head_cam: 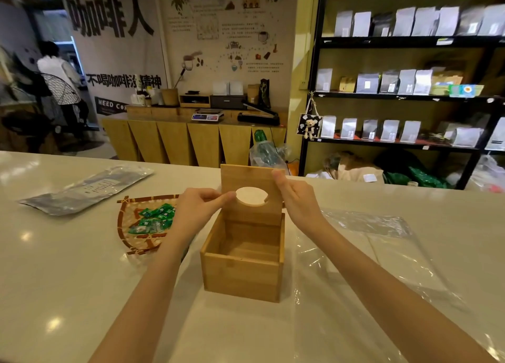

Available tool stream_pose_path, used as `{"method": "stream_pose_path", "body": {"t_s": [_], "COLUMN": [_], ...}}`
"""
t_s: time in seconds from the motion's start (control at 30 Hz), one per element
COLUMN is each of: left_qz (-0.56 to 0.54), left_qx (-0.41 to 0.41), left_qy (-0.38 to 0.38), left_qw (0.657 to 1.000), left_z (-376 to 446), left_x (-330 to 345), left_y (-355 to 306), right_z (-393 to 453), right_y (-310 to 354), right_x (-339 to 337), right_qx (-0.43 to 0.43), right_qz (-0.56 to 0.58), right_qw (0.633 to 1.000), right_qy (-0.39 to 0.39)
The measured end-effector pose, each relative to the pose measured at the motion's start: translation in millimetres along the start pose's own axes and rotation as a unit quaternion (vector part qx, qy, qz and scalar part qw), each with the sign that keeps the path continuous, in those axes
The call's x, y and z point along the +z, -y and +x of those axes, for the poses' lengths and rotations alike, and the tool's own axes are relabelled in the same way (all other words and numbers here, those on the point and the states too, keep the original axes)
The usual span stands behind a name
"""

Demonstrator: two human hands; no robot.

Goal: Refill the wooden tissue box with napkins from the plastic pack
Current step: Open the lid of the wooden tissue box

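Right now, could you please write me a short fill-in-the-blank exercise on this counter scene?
1. Both hands hold the wooden ____ upright above the wooden box.
2. The inside of the box is ____.
3. The woven tray of green packets lies to the ____ of the box.

Missing words: lid; empty; left

Both hands, left (pixel 197 207) and right (pixel 298 198), hold lid (pixel 251 179) upright over seemingly empty wooden box (pixel 241 274).
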State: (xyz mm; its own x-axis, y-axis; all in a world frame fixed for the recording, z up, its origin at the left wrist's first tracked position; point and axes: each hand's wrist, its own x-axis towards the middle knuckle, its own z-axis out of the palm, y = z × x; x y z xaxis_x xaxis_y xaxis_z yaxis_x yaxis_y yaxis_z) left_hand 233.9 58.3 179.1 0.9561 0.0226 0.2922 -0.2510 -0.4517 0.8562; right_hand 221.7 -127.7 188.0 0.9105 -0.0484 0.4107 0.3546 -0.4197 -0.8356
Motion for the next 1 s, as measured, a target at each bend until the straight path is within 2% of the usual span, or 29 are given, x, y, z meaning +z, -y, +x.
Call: {"method": "stream_pose_path", "body": {"t_s": [0.17,0.37,0.6,0.7,0.77,0.8,0.83,0.87,0.93,0.97,1.0], "left_qz": [-0.032,-0.013,-0.018,0.007,0.044,0.060,0.066,0.059,0.043,0.070,0.130], "left_qx": [-0.006,-0.002,-0.012,0.028,0.138,0.203,0.262,0.300,0.304,0.308,0.334], "left_qy": [-0.046,-0.089,-0.083,-0.149,-0.200,-0.200,-0.172,-0.105,0.121,0.235,0.320], "left_qw": [0.998,0.996,0.996,0.988,0.969,0.957,0.947,0.946,0.944,0.919,0.877], "left_z": [-5.0,-6.0,-9.9,-18.1,-33.8,-44.1,-55.6,-67.2,-88.7,-97.3,-103.8], "left_x": [11.5,16.2,12.4,5.6,5.6,7.9,11.6,17.3,35.9,49.1,64.0], "left_y": [3.0,2.1,-0.3,-14.3,-33.6,-44.8,-57.0,-67.5,-82.4,-84.8,-84.0], "right_z": [-4.6,-3.7,-10.8,-25.8,-39.1,-46.3,-53.2,-60.5,-76.2,-84.1,-91.8], "right_y": [-11.3,-8.6,-9.1,-17.7,-30.2,-37.4,-45.3,-52.6,-65.2,-72.0,-78.1], "right_x": [-0.3,-1.1,-5.8,-27.2,-48.6,-58.6,-67.1,-73.6,-81.4,-84.0,-86.5], "right_qx": [0.008,0.017,0.051,0.069,0.085,0.104,0.136,0.180,0.260,0.273,0.271], "right_qz": [0.015,0.035,0.024,-0.065,-0.210,-0.303,-0.389,-0.450,-0.498,-0.505,-0.507], "right_qw": [1.000,0.999,0.998,0.995,0.974,0.947,0.911,0.874,0.826,0.818,0.817], "right_qy": [0.009,0.021,0.038,0.026,0.013,0.016,0.023,0.032,0.040,0.039,0.039]}}
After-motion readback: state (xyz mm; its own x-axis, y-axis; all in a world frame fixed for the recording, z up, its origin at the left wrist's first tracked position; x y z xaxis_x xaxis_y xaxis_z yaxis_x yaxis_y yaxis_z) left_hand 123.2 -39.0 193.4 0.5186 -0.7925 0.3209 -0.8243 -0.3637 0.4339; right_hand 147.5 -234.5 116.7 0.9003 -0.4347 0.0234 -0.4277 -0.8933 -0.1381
